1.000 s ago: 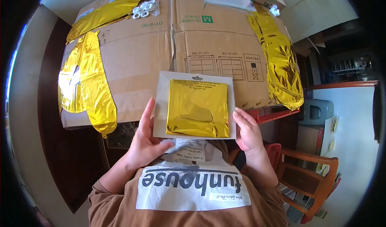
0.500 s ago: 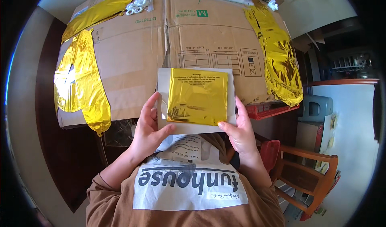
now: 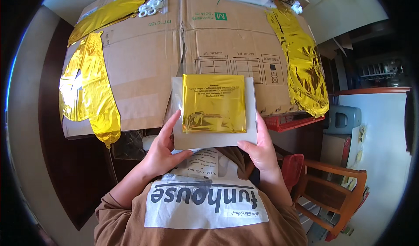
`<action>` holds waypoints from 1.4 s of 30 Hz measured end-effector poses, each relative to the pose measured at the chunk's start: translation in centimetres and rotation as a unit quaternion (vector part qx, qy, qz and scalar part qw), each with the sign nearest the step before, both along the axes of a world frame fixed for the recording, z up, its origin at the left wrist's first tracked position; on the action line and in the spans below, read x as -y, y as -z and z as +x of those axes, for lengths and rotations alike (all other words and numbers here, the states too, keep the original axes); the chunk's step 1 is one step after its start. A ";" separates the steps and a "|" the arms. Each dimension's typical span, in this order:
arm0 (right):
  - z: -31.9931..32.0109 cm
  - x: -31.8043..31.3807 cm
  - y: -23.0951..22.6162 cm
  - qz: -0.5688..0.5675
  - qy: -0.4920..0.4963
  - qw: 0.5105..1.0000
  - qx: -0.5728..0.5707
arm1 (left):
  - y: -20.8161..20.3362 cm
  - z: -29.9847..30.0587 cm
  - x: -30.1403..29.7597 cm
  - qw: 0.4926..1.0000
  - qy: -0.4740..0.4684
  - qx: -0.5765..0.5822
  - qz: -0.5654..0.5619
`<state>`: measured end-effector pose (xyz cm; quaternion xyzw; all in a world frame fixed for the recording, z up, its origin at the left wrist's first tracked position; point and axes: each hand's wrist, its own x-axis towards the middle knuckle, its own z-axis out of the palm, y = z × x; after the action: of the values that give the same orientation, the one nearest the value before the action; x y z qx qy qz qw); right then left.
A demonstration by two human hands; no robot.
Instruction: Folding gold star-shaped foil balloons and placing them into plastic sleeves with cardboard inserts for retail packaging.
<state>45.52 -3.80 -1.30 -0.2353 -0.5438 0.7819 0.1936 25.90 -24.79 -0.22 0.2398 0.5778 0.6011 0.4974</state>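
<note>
Between my hands is a flat clear plastic packet with a folded gold foil sheet inside, and a pale card lies behind the foil. Small dark print runs across its upper part. My left hand grips the packet's left side, thumb at the lower edge and fingers along the side, partly hidden behind it. At the lower right corner, my right hand holds it with the thumb in front and the fingers behind. The packet is upright in front of the near edge of a large cardboard sheet.
Flat gold foil balloons lie on the cardboard: one at left, one at far left and one at right. White rings sit at the back. A red basket and a wooden chair stand at right.
The packet has straightened slightly, and more of the pale card shows below the foil. My right thumb has come down from the foil's corner to the card's lower edge.
</note>
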 end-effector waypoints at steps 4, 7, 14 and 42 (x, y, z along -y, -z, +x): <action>0.8 0.2 -0.1 -0.020 -0.016 0.999 0.018 | 0.7 0.0 0.6 1.000 -0.019 -0.009 -0.012; 1.1 0.2 0.3 -0.078 0.001 0.995 0.055 | 1.3 0.4 0.7 0.999 -0.041 -0.017 -0.002; 2.3 0.8 2.8 -0.094 0.037 0.992 0.075 | 0.9 1.5 0.7 0.995 -0.096 0.015 -0.021; 1.4 2.6 3.2 -0.217 0.163 0.962 0.023 | 1.0 2.3 0.4 0.982 -0.141 0.109 -0.062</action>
<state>46.95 -6.43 -4.47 -0.3751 -0.3201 0.8332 0.2503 28.20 -25.15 -1.23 0.0574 0.5841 0.6508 0.4818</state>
